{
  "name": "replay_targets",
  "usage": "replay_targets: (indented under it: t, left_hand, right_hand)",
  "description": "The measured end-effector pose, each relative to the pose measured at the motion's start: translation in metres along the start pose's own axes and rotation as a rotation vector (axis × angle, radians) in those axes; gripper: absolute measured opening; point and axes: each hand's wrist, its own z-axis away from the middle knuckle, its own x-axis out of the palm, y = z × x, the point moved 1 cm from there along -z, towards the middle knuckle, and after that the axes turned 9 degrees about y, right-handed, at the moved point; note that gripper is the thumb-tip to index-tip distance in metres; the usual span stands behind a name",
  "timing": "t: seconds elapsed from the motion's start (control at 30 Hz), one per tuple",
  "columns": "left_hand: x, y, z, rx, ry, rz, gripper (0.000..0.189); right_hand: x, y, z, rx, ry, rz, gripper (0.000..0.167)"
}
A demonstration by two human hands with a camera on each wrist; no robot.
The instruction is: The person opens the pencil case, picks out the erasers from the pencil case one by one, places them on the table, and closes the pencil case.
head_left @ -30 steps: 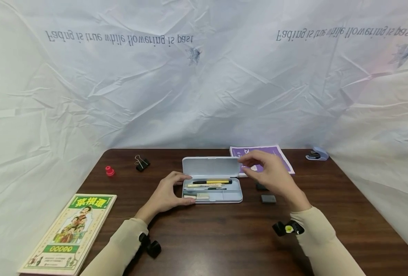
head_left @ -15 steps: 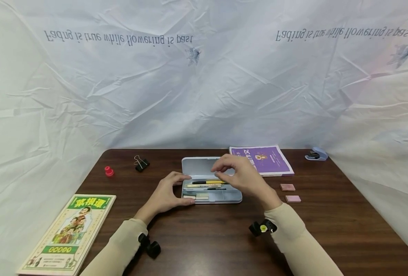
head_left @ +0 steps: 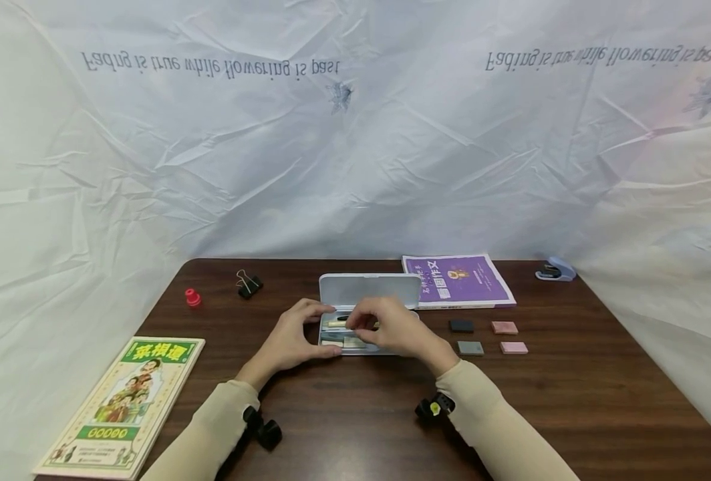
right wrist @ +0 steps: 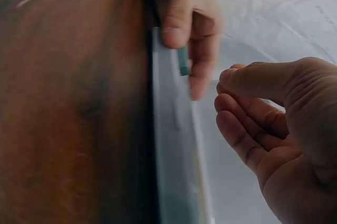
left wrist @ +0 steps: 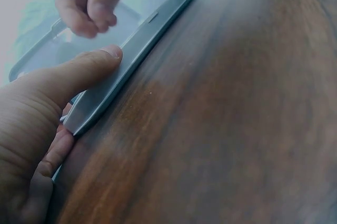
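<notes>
A pale blue pencil case point(head_left: 369, 291) lies on the table with its lid raised, seen in the head view. My left hand point(head_left: 291, 337) grips its left end, the thumb point(left wrist: 100, 66) against the front edge in the left wrist view. Just above the case's middle is my right hand point(head_left: 394, 329), fingers bent and thumb near the fingertips; in the right wrist view nothing shows between them. Inside the case lie pens point(head_left: 336, 324), partly hidden by the right hand, and small pale eraser-like blocks point(head_left: 352, 343) in the front compartment.
Right of the case sit several small blocks, including a black one point(head_left: 461, 326), a grey one point(head_left: 470, 348) and a pink one point(head_left: 514, 347). A purple book point(head_left: 466, 280) and stapler point(head_left: 555, 269) lie behind. Leftward are a binder clip point(head_left: 249, 286), red stopper-like piece point(head_left: 192, 297) and green book point(head_left: 127, 401).
My right hand has moved left and down from beside the lid to over the open case, uncovering the small blocks and purple book. My left hand stays on the case's left end.
</notes>
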Motion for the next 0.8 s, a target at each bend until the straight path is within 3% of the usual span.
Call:
replay_targets:
  t: [0.23,0.53,0.8]
  left_hand:
    - [-0.0002,-0.0004,-0.0006,-0.008,-0.007,0.008,0.078]
    - [0.0002,-0.0008,-0.0027,0.001,-0.005,0.009,0.079]
    - [0.0000,-0.0007,-0.0012,0.001,-0.001,0.008,0.080]
  right_hand:
    - [0.0075,0.0053,0.0013,0.021,-0.066,0.092,0.011]
    - [0.0055,0.0003,0.0000,-0.050,-0.122,0.175,0.011]
    - [0.0030,0.0003,0.0011,-0.041,-0.119,0.204,0.015]
